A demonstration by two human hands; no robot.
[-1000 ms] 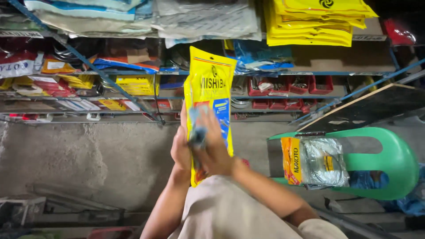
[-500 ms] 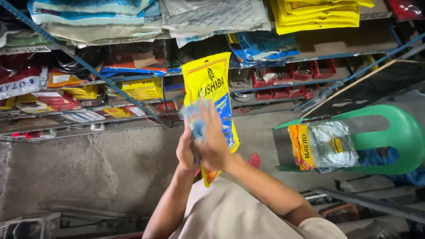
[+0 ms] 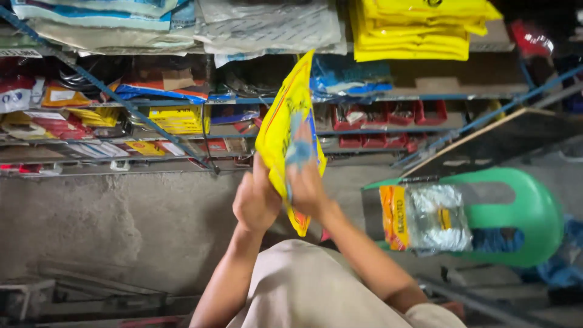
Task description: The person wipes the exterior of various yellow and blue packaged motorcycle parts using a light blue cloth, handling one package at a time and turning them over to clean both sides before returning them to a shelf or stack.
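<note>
Both hands clasp the yellow packet (image 3: 285,130) low down, left hand (image 3: 256,200) behind, right hand (image 3: 305,182) in front, long axis rising toward the shelf edge (image 3: 364,97).

Both forearms raised, left hand (image 3: 256,200) and right hand (image 3: 305,185) pinching

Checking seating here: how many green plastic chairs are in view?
1. The green chair stands at right on the floor, a packet lying on its seat. Others may be hidden outside the view.
</note>
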